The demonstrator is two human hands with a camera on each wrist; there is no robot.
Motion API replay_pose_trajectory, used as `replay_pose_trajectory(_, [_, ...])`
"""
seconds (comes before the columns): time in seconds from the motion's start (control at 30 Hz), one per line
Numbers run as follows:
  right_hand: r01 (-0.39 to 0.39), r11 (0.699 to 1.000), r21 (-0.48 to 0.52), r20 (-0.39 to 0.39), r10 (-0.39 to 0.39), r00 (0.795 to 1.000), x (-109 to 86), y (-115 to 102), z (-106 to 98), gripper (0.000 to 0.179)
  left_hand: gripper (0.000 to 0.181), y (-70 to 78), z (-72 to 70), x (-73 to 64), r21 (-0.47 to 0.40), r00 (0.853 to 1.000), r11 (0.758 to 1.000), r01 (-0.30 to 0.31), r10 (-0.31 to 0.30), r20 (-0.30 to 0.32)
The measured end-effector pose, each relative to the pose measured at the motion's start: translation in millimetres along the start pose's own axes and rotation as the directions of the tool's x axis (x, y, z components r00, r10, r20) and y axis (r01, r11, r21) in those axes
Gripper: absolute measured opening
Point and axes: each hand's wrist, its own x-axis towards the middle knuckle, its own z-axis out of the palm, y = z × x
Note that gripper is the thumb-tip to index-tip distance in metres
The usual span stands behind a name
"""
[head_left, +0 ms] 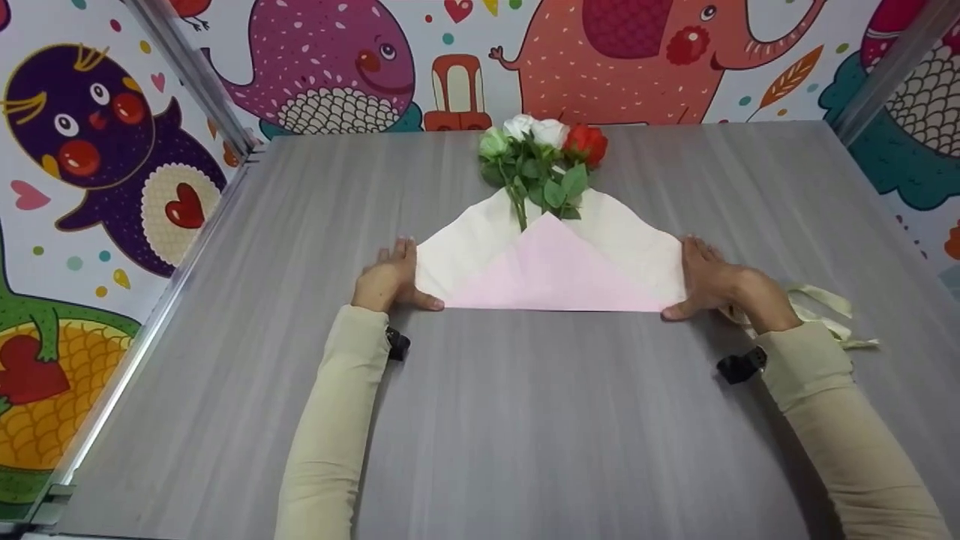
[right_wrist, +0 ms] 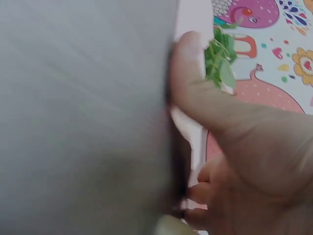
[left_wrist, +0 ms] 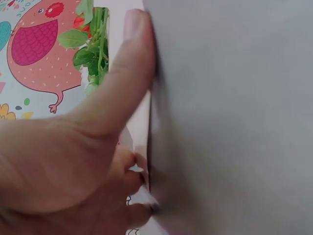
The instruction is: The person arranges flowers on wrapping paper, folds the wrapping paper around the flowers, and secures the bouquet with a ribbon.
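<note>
A sheet of wrapping paper (head_left: 553,274), pink on its folded triangular front and cream behind, lies on the grey table. Partly covered by the fold is a bunch of flowers (head_left: 544,161) with white, pale green and red blooms; the lower stems are hidden. At the paper's left side, my left hand (head_left: 390,277) holds the edge, its thumb (left_wrist: 132,63) along the near corner and its fingertips (left_wrist: 133,181) by the side edge. My right hand (head_left: 712,281) grips the opposite side likewise, with its thumb (right_wrist: 188,68) at the near corner.
A cream ribbon (head_left: 825,311) lies loosely beside and partly behind the right wrist. The grey table (head_left: 540,427) extends around the paper. Cartoon-printed panels (head_left: 322,67) stand along the back and sides, with metal posts (head_left: 202,82) at the back corners.
</note>
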Motion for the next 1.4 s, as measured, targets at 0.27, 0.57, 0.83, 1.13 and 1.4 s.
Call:
replay_pose_trajectory(0.27, [-0.038,0.996,-0.075,0.016,0.039,0.999,-11.3,-26,-15,0.135,0.126,3.9,-0.7,-1.7,0.016,0.999,1.0,0.015,-0.014,-0.034])
replay_pose_trajectory(0.57, [0.09,0.994,-0.061,0.005,-0.09,0.996,9.4,-87,-4,0.095,0.131,-5.6,3.6,3.2,-0.077,1.0,0.997,-0.014,0.012,-0.026])
replay_pose_trajectory(0.83, [0.18,0.978,-0.102,0.003,-0.181,0.984,31.4,-131,15,0.086,0.129,-5.7,3.3,2.0,-0.144,0.999,0.989,-0.042,0.043,0.005])
replay_pose_trajectory(1.13, [0.178,0.982,-0.062,0.019,-0.177,0.984,47.8,-154,29,0.093,0.126,-5.6,5.1,2.2,-0.082,0.997,0.994,-0.074,0.074,-0.008])
replay_pose_trajectory(1.4, [0.173,0.982,-0.079,0.045,-0.17,0.984,54.1,-156,34,0.09,0.097,-7.3,3.8,5.8,-0.187,0.986,0.97,-0.155,0.138,-0.099])
